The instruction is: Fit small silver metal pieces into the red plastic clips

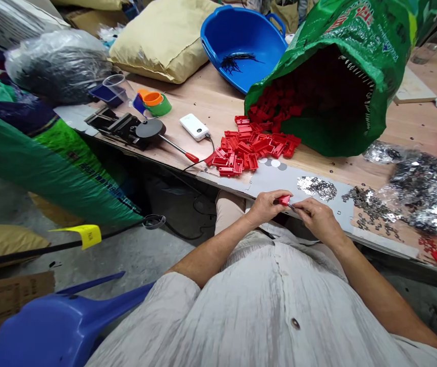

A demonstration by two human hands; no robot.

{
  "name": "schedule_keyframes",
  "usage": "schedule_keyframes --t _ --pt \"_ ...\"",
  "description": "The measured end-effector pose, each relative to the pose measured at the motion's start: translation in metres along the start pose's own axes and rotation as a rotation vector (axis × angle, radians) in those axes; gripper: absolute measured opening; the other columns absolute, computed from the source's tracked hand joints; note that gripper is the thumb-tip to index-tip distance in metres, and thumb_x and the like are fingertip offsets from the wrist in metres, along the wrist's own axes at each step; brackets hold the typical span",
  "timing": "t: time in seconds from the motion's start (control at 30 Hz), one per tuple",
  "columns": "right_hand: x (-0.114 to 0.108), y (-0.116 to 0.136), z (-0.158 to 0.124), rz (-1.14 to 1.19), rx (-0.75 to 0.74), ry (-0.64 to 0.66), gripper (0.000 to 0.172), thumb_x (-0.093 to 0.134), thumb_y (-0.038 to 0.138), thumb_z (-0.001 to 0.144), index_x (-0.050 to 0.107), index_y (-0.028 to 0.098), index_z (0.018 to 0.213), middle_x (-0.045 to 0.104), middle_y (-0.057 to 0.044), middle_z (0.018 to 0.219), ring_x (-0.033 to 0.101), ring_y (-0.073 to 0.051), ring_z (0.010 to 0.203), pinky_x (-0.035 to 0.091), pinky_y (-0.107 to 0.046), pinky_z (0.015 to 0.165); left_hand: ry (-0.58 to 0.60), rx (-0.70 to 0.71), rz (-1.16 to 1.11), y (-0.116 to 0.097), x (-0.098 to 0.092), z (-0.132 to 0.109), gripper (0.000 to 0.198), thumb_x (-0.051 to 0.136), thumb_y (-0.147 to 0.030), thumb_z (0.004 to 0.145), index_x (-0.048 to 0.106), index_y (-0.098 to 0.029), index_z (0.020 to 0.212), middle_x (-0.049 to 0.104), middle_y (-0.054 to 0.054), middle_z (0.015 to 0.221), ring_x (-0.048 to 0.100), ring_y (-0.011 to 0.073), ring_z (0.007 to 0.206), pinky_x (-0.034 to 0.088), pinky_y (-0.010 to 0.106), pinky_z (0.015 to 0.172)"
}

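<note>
At the table's front edge, my left hand (267, 208) is closed around a small red plastic housing (284, 200). My right hand (320, 218) is closed too, pinching a thin metal piece (292, 207) whose tip meets the housing; its exact kind is too small to tell. Just beyond my hands lies a heap of red plastic housings (249, 145), spilling from the mouth of a green woven sack (333, 137). To the right of them are a pile of small shiny metal pieces (318, 187) and a pile of darker metal pieces (373, 206).
On the table's left stand a hand press (149, 128) with a red-tipped lever and a white power bank (194, 126) with a cable. Farther back are a blue basin (241, 41) and a cream sack (165, 38). A bag of metal parts (425, 188) lies right.
</note>
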State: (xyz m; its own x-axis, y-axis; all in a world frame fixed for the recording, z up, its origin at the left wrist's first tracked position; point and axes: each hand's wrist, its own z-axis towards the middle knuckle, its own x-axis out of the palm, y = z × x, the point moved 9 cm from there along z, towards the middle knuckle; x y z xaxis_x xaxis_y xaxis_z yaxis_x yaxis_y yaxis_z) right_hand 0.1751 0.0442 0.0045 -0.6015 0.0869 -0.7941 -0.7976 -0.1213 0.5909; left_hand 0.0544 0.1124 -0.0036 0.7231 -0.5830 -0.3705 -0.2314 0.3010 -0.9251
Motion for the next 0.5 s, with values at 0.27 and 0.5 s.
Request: schedule_keyframes --t 0.27,0.5 --pt "0.0014 -0.0026 0.0065 -0.082 0.179 0.095 0.016 0.056 0.023 0.09 0.072 0.024 0.093 0.071 -0.002 0.094 0.065 -0.02 0.086 0.046 -0.032 0.078 0.018 0.003 0.043 0.0002 0.0013 0.0011 0.027 0.069 -0.02 0.075 0.069 -0.019 0.103 0.073 0.001 0.097 0.064 0.0144 0.087 0.045 0.023 0.083" --pt "0.0064 0.0051 0.0068 -0.118 0.25 0.071 0.017 0.053 0.019 0.089 0.07 0.022 0.093 0.07 -0.004 0.093 0.063 -0.02 0.087 0.043 -0.031 0.077 0.013 -0.006 -0.024 0.0067 0.0038 0.0023 0.027 0.071 -0.023 0.074 0.069 -0.019 0.1 0.071 0.0 0.094 0.064 0.0147 0.087 0.045 0.023 0.083"
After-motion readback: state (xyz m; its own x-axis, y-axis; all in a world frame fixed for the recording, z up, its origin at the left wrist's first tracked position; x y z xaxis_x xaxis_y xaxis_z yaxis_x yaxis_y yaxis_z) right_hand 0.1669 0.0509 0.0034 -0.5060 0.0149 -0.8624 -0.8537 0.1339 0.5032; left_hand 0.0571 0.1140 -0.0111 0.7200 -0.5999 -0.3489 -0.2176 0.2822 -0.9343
